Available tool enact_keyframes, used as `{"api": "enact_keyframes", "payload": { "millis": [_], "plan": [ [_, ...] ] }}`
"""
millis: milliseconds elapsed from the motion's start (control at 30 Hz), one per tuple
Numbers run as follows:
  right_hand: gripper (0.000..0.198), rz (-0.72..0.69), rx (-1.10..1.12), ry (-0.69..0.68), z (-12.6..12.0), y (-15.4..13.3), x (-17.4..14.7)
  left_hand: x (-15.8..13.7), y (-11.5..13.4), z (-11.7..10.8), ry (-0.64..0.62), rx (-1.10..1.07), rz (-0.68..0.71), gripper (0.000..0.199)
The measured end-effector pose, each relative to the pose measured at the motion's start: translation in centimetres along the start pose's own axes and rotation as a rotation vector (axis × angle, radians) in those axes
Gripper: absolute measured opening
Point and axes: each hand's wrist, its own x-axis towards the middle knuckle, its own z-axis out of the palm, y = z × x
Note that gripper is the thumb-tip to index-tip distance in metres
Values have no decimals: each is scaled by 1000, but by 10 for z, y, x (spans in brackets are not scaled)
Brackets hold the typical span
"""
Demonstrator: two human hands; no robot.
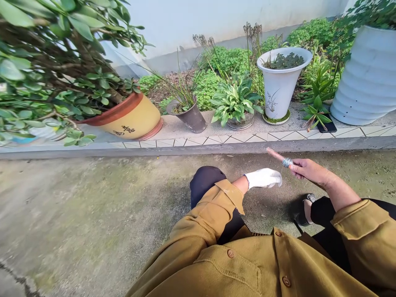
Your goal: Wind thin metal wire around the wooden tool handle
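Observation:
My right hand (305,170) is bare and closed around one end of a thin, pinkish-brown stick (274,154) wound with silvery wire (287,162). The stick points up and left, toward the ledge. My left hand (264,178), in a white glove, sits just left of my right hand and a little lower. Its fingers are curled together and bent down at the tips. Whatever they may hold is too small to make out. A gap separates the two hands, and both are in the air above the concrete ground.
Along the tiled ledge (185,141) stand a yellow pot (133,119), a dark grey pot (193,117), a leafy plant (236,103), a white pot (278,88) and a tall ribbed white planter (361,78). A dark phone-like slab (327,124) lies by the planter.

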Motion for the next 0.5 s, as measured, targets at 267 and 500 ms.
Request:
{"api": "enact_keyframes", "payload": {
  "millis": [267, 500],
  "plan": [
    [17, 248, -595, 111, 6, 17, 11, -9, 9, 1, -19, 28, 64, 13],
    [24, 99, -195, -684, 21, -13, -8, 6, -1, -16, -19, 13, 30, 13]
  ]
}}
